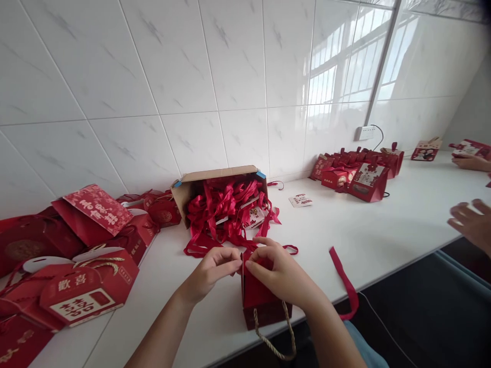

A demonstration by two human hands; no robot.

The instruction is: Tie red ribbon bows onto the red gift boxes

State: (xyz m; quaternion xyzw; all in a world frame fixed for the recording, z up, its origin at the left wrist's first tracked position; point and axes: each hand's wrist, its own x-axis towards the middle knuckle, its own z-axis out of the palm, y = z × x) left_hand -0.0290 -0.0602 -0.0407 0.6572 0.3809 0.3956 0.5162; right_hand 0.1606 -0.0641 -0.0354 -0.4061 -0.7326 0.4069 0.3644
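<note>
A small red gift box (261, 301) with a rope handle (274, 337) stands near the front edge of the white counter (383, 230). My left hand (213, 268) and my right hand (276, 271) meet at the box's top, both pinching something thin there, which looks like a red ribbon. Just behind them, a tipped cardboard box (199, 184) spills a heap of red ribbons (226, 209).
Flat and folded red gift boxes (76, 291) pile up at the left. More assembled red boxes (360, 174) stand at the back right. A loose red ribbon (345, 281) hangs over the counter's edge. Another person's hands (471, 222) reach in at the right.
</note>
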